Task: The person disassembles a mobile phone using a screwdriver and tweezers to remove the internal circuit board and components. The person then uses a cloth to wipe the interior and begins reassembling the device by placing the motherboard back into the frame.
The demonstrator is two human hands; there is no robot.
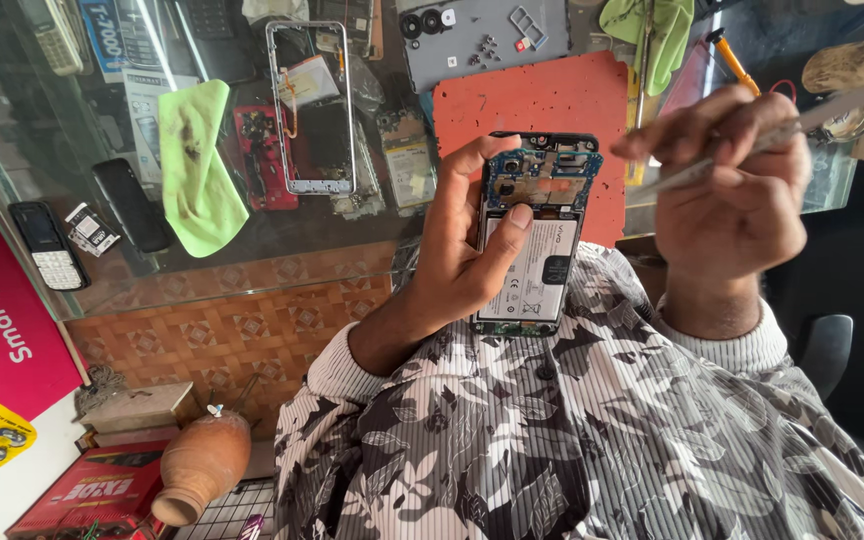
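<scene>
Phone (532,240) (back off) in left grip (467,250), tweezers (752,145) perhaps right.

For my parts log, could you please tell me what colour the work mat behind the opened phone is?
The work mat is orange-red, clearest in the head view.

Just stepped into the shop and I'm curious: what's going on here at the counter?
A person in a patterned shirt holds an opened phone, back cover off, in the left hand, thumb resting on its battery. The right hand grips metal tweezers close beside the phone's exposed circuit board, not touching it. On the glass counter beyond lie an orange mat, a bare phone frame, a green cloth and other phone parts.
</scene>
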